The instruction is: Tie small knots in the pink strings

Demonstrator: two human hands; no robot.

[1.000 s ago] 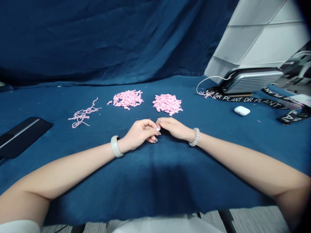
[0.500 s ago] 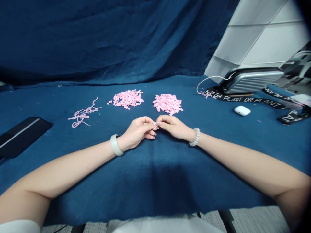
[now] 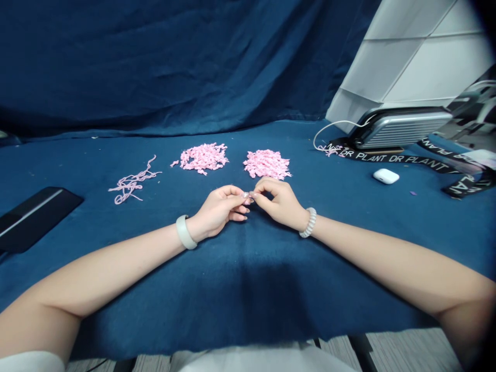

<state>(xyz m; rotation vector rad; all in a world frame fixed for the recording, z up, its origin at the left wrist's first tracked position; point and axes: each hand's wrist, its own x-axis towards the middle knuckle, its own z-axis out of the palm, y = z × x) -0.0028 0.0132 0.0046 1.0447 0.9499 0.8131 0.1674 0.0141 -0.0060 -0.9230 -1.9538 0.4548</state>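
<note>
My left hand (image 3: 221, 209) and my right hand (image 3: 279, 204) meet fingertip to fingertip over the blue cloth. Thumb and forefinger of each are pinched together, and whatever lies between them is too small and covered to make out. Just beyond my right hand is a heap of short pink knotted yarn pieces (image 3: 266, 164). A second heap of pink knotted yarn pieces (image 3: 205, 157) lies further left, past my left hand. Loose pink yarn strands (image 3: 132, 185) are tangled on the cloth to the left.
A dark flat device (image 3: 36, 219) lies at the left edge. On the right are a white earbud case (image 3: 386, 176), a black lettered ribbon (image 3: 403, 161) and a silver ribbed case (image 3: 406, 129) with a white cable. A blue curtain (image 3: 163, 67) hangs behind.
My right hand has shifted slightly, with its wrist lower and its knuckles raised. The left hand has barely moved, and the yarn heaps are unchanged.
</note>
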